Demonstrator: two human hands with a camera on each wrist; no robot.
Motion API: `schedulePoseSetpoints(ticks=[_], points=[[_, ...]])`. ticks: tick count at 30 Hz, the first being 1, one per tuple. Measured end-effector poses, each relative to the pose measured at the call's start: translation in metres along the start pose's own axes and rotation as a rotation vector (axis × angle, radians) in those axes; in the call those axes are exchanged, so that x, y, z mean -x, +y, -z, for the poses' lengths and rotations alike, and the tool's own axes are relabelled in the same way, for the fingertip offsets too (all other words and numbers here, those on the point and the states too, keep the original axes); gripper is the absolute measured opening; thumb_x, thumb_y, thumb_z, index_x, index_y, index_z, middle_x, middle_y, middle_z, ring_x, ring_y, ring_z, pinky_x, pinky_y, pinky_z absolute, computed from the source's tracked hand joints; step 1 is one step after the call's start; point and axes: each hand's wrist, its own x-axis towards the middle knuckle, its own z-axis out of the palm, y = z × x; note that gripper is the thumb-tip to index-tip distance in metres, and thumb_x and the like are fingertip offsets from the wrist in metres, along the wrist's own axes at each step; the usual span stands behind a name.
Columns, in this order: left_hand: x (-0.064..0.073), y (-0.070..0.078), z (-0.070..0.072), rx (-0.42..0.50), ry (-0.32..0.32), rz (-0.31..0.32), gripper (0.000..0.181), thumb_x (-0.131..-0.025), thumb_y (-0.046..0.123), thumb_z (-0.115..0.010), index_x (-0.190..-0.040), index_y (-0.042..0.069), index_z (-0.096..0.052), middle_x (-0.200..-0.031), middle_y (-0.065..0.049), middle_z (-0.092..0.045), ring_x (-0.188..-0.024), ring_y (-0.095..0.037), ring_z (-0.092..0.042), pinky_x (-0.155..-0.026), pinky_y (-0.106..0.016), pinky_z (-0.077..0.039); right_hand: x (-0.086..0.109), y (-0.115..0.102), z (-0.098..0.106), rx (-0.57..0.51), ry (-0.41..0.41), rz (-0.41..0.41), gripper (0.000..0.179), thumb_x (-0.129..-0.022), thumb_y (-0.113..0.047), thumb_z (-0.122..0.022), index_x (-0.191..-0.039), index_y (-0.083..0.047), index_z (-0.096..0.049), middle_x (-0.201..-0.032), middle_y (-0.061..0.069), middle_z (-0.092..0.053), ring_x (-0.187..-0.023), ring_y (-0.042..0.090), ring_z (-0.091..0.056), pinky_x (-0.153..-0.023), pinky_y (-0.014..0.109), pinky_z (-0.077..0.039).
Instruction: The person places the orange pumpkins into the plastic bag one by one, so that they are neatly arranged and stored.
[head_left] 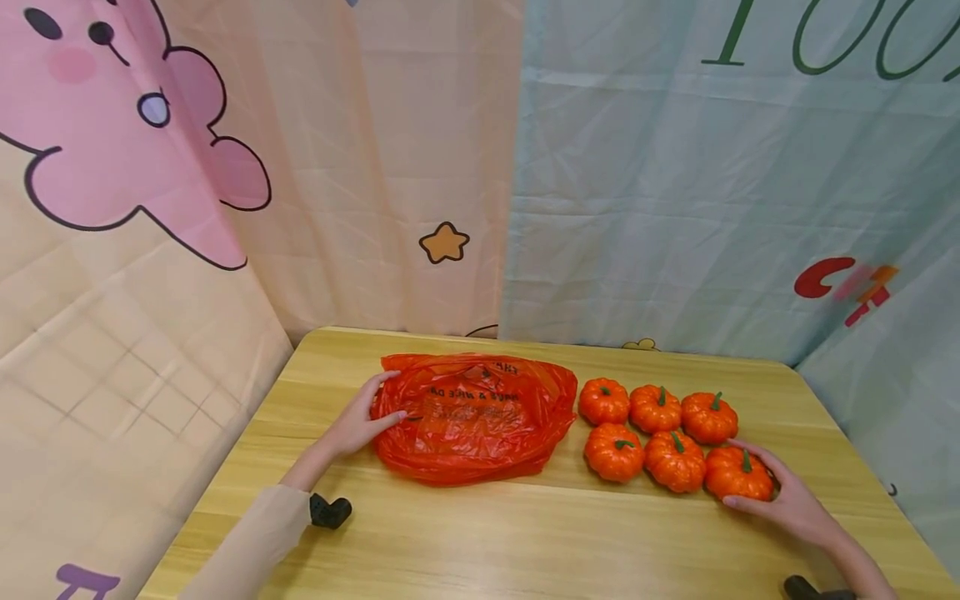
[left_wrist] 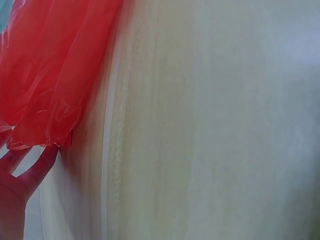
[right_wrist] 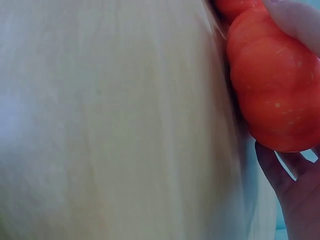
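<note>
A red plastic bag [head_left: 472,425] with dark print lies on the wooden table, its mouth spread. At its left side, my left hand [head_left: 367,421] holds the edge, thumb over the front part and fingers toward the back corner. In the left wrist view, fingertips meet the hem of the bag [left_wrist: 55,75]. To the right, my right hand [head_left: 783,496] grips the small orange pumpkin [head_left: 738,475] at the right end of the front row, thumb in front and fingers around its far side. The right wrist view shows this pumpkin [right_wrist: 275,85] close up between thumb and fingers.
Several more orange pumpkins with green stems, such as the back-left pumpkin [head_left: 603,400], sit close together in two rows right of the bag. The table [head_left: 480,542] ends at printed curtains [head_left: 375,167] behind and at both sides.
</note>
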Motion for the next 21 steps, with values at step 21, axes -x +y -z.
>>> schedulePoseSetpoints(ticks=[21], points=[[0.000, -0.003, 0.001, -0.028, 0.004, -0.012, 0.068, -0.089, 0.025, -0.069, -0.145, 0.012, -0.033, -0.146, -0.017, -0.038, -0.134, -0.039, -0.039, -0.107, -0.060, -0.036, -0.008, -0.023, 0.019, -0.054, 0.114, 0.085, 0.075, -0.078, -0.007, -0.078, -0.142, -0.006, -0.039, -0.122, -0.033, -0.033, -0.099, -0.020, -0.040, -0.071, 0.007, -0.044]])
